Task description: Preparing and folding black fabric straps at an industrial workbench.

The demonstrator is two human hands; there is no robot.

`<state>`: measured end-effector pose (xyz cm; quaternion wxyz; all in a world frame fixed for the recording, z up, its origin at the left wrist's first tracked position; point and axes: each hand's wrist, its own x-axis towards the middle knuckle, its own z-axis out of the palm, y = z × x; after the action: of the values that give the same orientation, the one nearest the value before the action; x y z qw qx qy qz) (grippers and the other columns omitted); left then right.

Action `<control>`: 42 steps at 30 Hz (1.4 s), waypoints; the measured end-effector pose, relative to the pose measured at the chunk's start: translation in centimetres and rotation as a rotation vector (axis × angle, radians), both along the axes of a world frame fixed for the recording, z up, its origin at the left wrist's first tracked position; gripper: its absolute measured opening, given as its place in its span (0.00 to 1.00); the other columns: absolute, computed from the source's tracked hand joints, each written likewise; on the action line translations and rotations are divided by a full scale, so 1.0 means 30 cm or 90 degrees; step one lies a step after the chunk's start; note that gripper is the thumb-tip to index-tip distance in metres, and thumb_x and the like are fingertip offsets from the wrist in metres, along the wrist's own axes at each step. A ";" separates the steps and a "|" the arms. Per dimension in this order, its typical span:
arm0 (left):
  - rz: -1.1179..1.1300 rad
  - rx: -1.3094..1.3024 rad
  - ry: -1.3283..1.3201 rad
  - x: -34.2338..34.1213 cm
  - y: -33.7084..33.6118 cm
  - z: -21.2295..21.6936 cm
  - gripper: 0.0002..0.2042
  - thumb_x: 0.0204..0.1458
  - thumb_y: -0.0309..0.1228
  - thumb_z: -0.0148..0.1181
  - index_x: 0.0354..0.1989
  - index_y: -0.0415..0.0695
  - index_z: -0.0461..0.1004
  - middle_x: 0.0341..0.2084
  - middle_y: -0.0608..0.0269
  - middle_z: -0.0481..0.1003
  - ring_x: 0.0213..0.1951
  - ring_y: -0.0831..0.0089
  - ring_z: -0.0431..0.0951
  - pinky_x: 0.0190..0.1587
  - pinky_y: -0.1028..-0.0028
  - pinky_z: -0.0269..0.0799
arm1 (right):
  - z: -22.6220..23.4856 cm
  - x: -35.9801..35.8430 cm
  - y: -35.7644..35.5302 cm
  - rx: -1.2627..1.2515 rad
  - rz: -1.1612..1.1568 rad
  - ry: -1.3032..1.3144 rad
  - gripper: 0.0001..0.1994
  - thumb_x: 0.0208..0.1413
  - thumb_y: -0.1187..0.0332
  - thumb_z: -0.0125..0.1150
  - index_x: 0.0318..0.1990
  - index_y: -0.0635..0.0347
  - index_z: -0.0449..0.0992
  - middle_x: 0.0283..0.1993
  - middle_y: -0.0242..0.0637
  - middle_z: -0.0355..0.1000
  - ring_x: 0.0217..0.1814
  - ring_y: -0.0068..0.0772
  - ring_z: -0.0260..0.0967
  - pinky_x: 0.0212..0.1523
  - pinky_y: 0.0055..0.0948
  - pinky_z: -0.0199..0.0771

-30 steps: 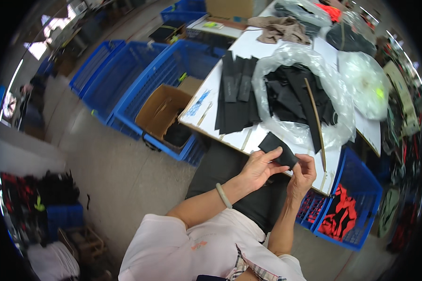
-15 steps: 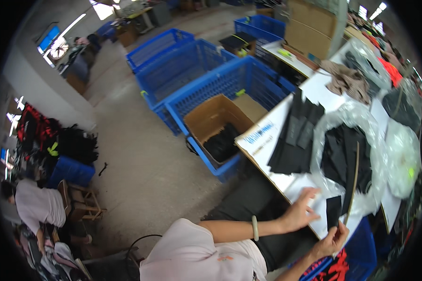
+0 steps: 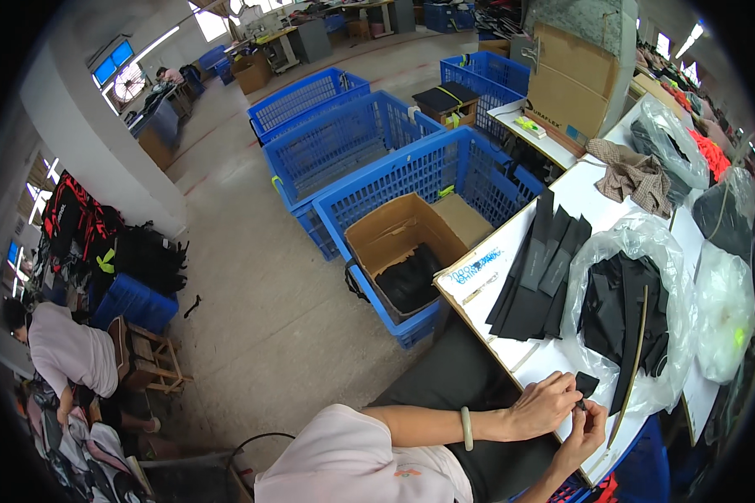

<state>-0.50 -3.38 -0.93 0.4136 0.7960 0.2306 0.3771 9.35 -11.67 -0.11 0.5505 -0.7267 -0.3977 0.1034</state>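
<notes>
Head view, single, wide fisheye: taken from the wearer's head, above the near end of the bench (image 3: 549, 360). Tilted down and forward, centred about the cardboard box (image 3: 386, 222) left of the bench. Hands (image 3: 545, 409) at the bench's near end are shown close; the pillar (image 3: 109, 126), far left of it, is set well back.

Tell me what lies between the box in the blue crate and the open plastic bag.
In the head view, black strips lie there, fanned out on the white table, between box and bag.
</notes>
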 end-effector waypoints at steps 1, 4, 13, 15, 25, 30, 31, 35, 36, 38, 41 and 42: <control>-0.007 0.067 0.044 -0.004 0.004 -0.005 0.07 0.44 0.21 0.52 0.33 0.34 0.70 0.32 0.54 0.66 0.38 0.59 0.68 0.33 0.68 0.71 | -0.044 0.018 -0.002 0.045 0.012 0.118 0.02 0.49 0.81 0.54 0.31 0.69 0.70 0.28 0.29 0.62 0.29 0.18 0.58 0.26 0.19 0.56; -0.052 0.109 0.138 0.006 0.002 -0.031 0.06 0.44 0.21 0.50 0.31 0.33 0.68 0.32 0.51 0.65 0.41 0.58 0.68 0.32 0.67 0.71 | -0.106 0.036 -0.028 0.015 0.025 0.207 0.03 0.52 0.76 0.55 0.33 0.65 0.72 0.29 0.26 0.65 0.26 0.13 0.58 0.25 0.13 0.55; -0.064 0.067 0.016 0.082 -0.010 -0.044 0.07 0.37 0.21 0.57 0.26 0.34 0.68 0.24 0.53 0.66 0.30 0.58 0.71 0.29 0.65 0.70 | -0.197 0.054 -0.078 0.361 0.188 0.947 0.14 0.53 0.73 0.54 0.47 0.67 0.67 0.47 0.41 0.69 0.48 0.35 0.68 0.47 0.33 0.73; -0.090 0.036 -0.008 0.098 -0.031 -0.059 0.06 0.37 0.21 0.56 0.26 0.34 0.68 0.24 0.55 0.66 0.29 0.58 0.71 0.29 0.65 0.70 | -0.210 0.074 -0.103 0.354 0.172 0.980 0.15 0.52 0.73 0.54 0.47 0.67 0.67 0.47 0.40 0.70 0.47 0.35 0.68 0.47 0.32 0.73; 0.032 -0.381 -0.133 0.159 -0.027 0.021 0.06 0.54 0.24 0.51 0.36 0.34 0.71 0.23 0.57 0.73 0.25 0.74 0.73 0.28 0.76 0.66 | -0.023 0.052 0.009 0.126 -0.080 0.175 0.06 0.56 0.74 0.55 0.27 0.64 0.70 0.25 0.28 0.63 0.23 0.15 0.57 0.22 0.14 0.56; -0.063 -0.531 -0.224 0.181 -0.072 -0.019 0.07 0.55 0.24 0.51 0.36 0.34 0.71 0.26 0.66 0.72 0.29 0.80 0.70 0.32 0.79 0.68 | -0.027 0.052 -0.007 0.099 -0.201 -0.056 0.07 0.57 0.78 0.51 0.41 0.70 0.71 0.34 0.34 0.69 0.32 0.21 0.64 0.29 0.19 0.67; -0.070 -0.545 -0.259 0.183 -0.083 -0.014 0.06 0.55 0.24 0.50 0.36 0.33 0.71 0.26 0.65 0.72 0.30 0.80 0.70 0.34 0.79 0.68 | -0.045 0.061 -0.015 0.058 -0.217 -0.102 0.09 0.57 0.79 0.50 0.45 0.70 0.70 0.38 0.37 0.70 0.35 0.22 0.66 0.33 0.20 0.68; -0.070 -0.591 -0.256 0.179 -0.060 -0.021 0.07 0.55 0.25 0.49 0.34 0.33 0.70 0.29 0.63 0.71 0.34 0.78 0.70 0.39 0.78 0.67 | -0.081 0.034 0.022 0.166 -0.224 -0.052 0.12 0.55 0.81 0.51 0.47 0.67 0.70 0.45 0.39 0.69 0.43 0.26 0.67 0.44 0.24 0.68; -0.062 -0.613 -0.224 0.179 -0.049 -0.027 0.08 0.55 0.26 0.48 0.33 0.33 0.70 0.29 0.64 0.71 0.34 0.78 0.70 0.40 0.78 0.66 | -0.073 0.026 0.036 0.165 -0.223 -0.053 0.12 0.55 0.81 0.51 0.47 0.67 0.70 0.45 0.39 0.69 0.43 0.26 0.67 0.44 0.24 0.68; -0.081 -0.759 -0.259 0.181 -0.027 -0.018 0.10 0.55 0.29 0.48 0.32 0.34 0.70 0.30 0.65 0.71 0.36 0.77 0.69 0.45 0.77 0.64 | -0.066 0.008 0.060 0.123 -0.232 -0.041 0.14 0.54 0.81 0.51 0.49 0.66 0.68 0.45 0.38 0.67 0.44 0.26 0.66 0.46 0.25 0.67; -0.151 -0.775 -0.328 0.196 0.006 0.019 0.10 0.55 0.32 0.48 0.32 0.38 0.70 0.30 0.67 0.69 0.39 0.79 0.67 0.50 0.77 0.59 | -0.126 0.011 0.062 0.130 -0.228 -0.067 0.10 0.55 0.81 0.50 0.45 0.66 0.66 0.42 0.36 0.66 0.44 0.27 0.65 0.47 0.25 0.65; -0.152 -0.775 -0.328 0.211 0.018 0.030 0.10 0.55 0.32 0.48 0.32 0.38 0.70 0.30 0.67 0.69 0.39 0.79 0.67 0.50 0.77 0.59 | -0.161 0.034 0.058 0.132 -0.224 -0.113 0.10 0.55 0.81 0.50 0.45 0.67 0.64 0.40 0.37 0.65 0.43 0.28 0.65 0.46 0.26 0.65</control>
<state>5.83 -2.84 -0.02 0.8692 0.3253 0.2065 0.3098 10.37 -9.93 -4.95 0.5948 -0.7305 -0.3205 -0.1000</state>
